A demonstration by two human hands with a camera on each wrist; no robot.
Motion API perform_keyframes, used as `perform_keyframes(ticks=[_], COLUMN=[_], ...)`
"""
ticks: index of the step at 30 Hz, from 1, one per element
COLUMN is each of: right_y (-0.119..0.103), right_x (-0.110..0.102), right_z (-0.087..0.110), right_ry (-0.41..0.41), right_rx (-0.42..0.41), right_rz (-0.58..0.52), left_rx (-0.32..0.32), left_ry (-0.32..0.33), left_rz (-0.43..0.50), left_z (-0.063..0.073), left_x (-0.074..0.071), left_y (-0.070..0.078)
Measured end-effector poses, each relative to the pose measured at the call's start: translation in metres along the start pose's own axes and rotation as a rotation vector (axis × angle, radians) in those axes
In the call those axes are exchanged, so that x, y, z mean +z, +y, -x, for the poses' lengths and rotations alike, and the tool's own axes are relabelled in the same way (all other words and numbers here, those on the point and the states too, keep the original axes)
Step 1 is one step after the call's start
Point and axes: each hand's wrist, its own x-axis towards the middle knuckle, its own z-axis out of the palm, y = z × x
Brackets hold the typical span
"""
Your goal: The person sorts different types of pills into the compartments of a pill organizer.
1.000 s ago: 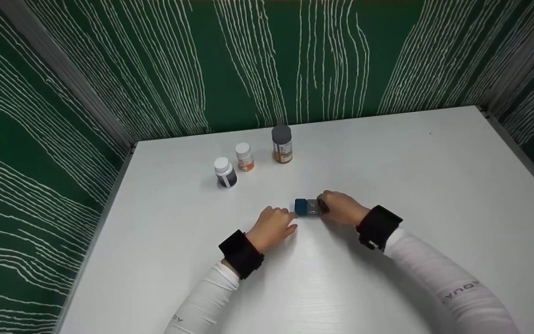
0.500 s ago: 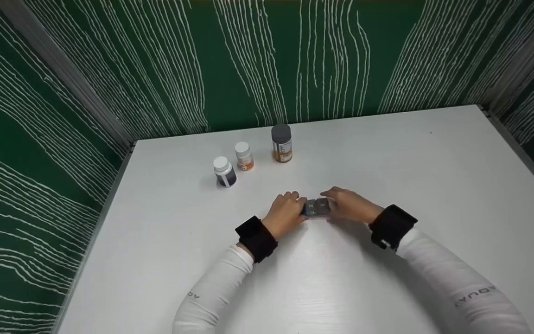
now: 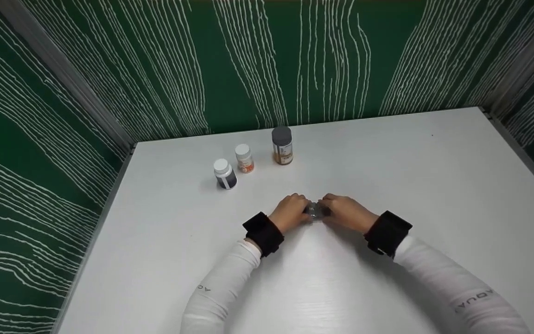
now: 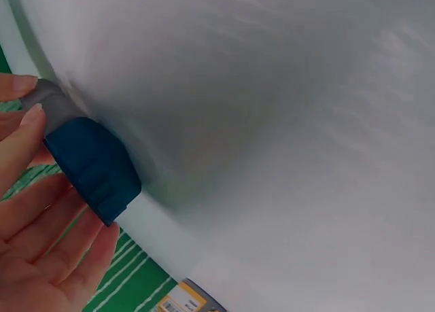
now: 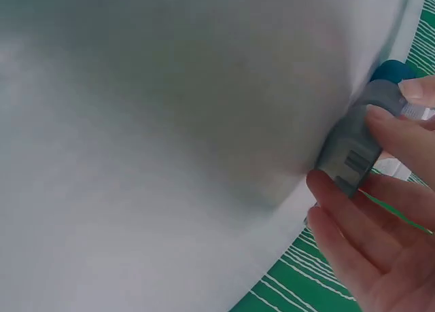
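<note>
A small pill box with a row of blue and grey lidded compartments is held between both hands, low over the white table. My left hand grips the blue end, which its fingers mostly cover in the head view. In the left wrist view the blue compartment shows, with thumb and fingertips around the box. My right hand holds the opposite, dark grey end. The right wrist view shows its thumb on the top of the grey compartment and fingers along the side.
Behind the hands stand three upright bottles: a white-capped one with a dark label, a white and orange one, and a brown one with a grey cap. A green, white-streaked wall borders the white table.
My left hand has moved right and forward from beside the pill box onto its blue end, covering it. The right hand shifted slightly right and keeps hold. The bottles stay put.
</note>
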Motion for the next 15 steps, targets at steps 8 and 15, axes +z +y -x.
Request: perform_keyframes(ticks=[8,15], right_y=[0.011,0.040], right_x=[-0.015,-0.026], right_z=[-0.008,-0.032], right_ry=[-0.144,-0.318], right_rx=[-0.006,0.323], right_rz=[-0.226,-0.663], left_rx=[0.014,0.005], left_ry=[-0.008,-0.038], left_rz=[0.047,0.084], left_z=[0.000,-0.002], left_x=[-0.004,-0.004], left_y=[-0.002,-0.005])
